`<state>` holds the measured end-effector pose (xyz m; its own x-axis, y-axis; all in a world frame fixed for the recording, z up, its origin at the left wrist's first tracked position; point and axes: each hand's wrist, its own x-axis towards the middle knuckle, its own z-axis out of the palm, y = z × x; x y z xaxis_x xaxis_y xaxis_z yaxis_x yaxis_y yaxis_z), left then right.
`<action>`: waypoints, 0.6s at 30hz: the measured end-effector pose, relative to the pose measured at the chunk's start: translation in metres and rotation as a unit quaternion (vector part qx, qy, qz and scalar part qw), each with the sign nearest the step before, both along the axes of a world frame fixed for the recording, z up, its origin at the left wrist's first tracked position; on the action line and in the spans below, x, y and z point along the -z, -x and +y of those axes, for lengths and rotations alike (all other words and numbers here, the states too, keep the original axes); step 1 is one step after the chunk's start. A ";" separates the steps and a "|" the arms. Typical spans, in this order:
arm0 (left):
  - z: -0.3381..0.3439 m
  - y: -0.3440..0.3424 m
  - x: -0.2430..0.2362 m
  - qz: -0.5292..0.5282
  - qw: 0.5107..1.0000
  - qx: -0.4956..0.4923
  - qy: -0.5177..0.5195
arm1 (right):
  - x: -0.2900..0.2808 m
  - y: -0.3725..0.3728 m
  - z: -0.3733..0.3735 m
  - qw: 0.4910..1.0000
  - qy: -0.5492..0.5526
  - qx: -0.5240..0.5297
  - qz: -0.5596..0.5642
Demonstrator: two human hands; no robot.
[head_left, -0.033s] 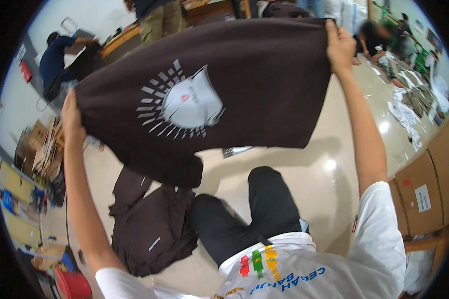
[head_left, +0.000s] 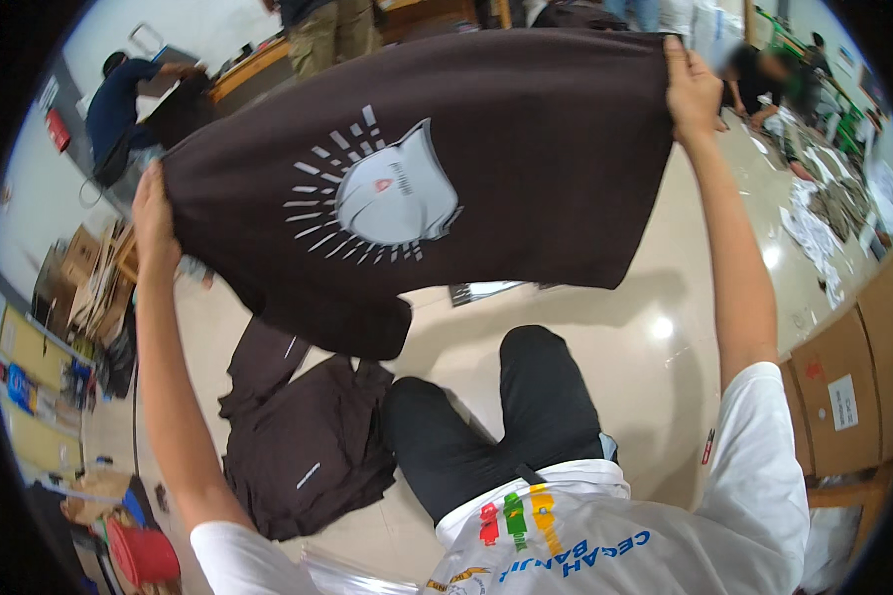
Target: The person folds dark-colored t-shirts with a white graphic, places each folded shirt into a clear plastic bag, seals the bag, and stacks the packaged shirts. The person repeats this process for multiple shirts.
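A dark brown T-shirt (head_left: 546, 159) is stretched sideways in the air in front of me, with a pale grey shield-like print ringed by short rays. My left hand (head_left: 155, 218) grips its left end, fingers closed on the cloth. At the upper right corner, my right hand (head_left: 693, 91) pinches the fabric between thumb and fingers. One sleeve (head_left: 372, 327) hangs down from the shirt's lower left. On the floor below, left of my knees, lies a pile of similar dark shirts (head_left: 313, 456). The shirt's far side is hidden.
Cardboard boxes (head_left: 833, 392) stand at my right. A flat printed packet (head_left: 486, 292) lies on the floor beyond my knees. Clear plastic bags (head_left: 352, 577) lie near my left hip, and a red bucket (head_left: 144, 551) is at lower left. Other people work at the far left and right.
Both hands and the stretched shirt have shifted slightly to the right in the picture. The grip of each hand looks the same.
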<state>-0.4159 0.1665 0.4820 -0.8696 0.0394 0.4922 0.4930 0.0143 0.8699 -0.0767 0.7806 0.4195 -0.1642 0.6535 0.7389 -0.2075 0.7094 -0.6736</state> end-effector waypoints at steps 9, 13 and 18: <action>-0.006 0.016 0.027 -0.022 0.994 -0.024 0.107 | -0.001 0.032 0.013 0.957 0.194 -0.213 -0.046; -0.014 0.008 0.038 -0.102 0.983 -0.012 0.152 | 0.008 0.041 0.011 0.949 0.207 -0.195 -0.136; -0.046 -0.092 0.145 -0.208 0.950 -0.013 0.231 | 0.087 -0.038 -0.024 0.920 0.199 -0.131 -0.311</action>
<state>-0.3240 0.1206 0.3374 -0.9889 0.1426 0.0416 0.1022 0.4495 0.8874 -0.0392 0.7570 0.3323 -0.6641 0.7302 0.1606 0.1768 0.3620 -0.9152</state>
